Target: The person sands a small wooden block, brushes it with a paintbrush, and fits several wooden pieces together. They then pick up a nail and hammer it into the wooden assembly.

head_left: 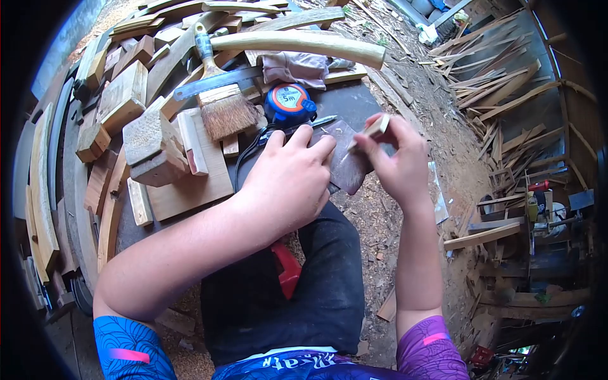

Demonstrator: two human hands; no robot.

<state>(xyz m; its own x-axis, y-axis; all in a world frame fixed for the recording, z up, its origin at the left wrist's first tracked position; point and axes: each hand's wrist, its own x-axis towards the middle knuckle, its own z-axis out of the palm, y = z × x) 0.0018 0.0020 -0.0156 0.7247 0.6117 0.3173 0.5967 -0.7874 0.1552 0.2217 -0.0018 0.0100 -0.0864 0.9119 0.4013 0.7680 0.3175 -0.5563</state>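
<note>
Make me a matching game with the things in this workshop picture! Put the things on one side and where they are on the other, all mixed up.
Things:
1. small wood piece
2. tape measure
3. paintbrush
4. dark sandpaper sheet

Places:
A. lying on the wood scraps, bristles toward the person
B. pinched in the right hand
C. pressed down under the left hand
D. on the dark bench, between the brush and the hands

Pairs: 1-B, 2-D, 3-A, 4-C

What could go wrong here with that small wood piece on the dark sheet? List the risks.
1. The small wood piece is pinched only by the right hand fingertips; it may slip and skin could scrape.
2. The left hand pins the dark sheet near its edge; it may shift.
3. The pen lies close and could be knocked off.
</note>
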